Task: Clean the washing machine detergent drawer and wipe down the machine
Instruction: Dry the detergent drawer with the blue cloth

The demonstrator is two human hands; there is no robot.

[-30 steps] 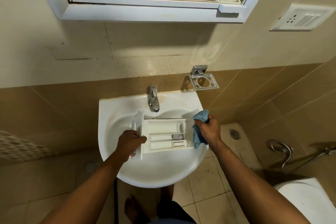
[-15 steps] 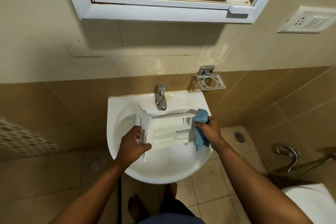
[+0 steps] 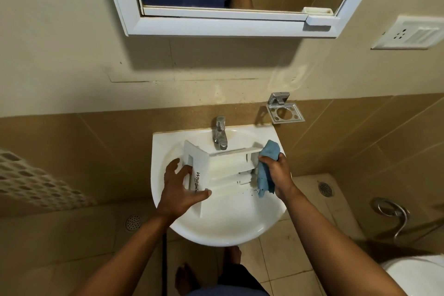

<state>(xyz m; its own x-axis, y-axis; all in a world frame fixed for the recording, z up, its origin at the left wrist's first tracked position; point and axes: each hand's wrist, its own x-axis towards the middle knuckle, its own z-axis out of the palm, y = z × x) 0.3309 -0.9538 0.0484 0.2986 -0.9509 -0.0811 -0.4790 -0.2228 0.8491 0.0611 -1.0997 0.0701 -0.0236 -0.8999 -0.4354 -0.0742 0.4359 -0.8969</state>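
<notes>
White plastic detergent drawer is lying tilted across the sink bowl, just in front of the tap. Its front panel is facing the sink's left edge and its rear end is reaching toward the right edge. Left hand is holding the front panel, with the thumb spread along the panel's near end and the fingers reaching over its outer face. Right hand is gripping a bunched blue cloth, fingers curled around it, and is pressing it against the drawer's rear end. Dark specks are lying in the bowl beside the cloth.
</notes>
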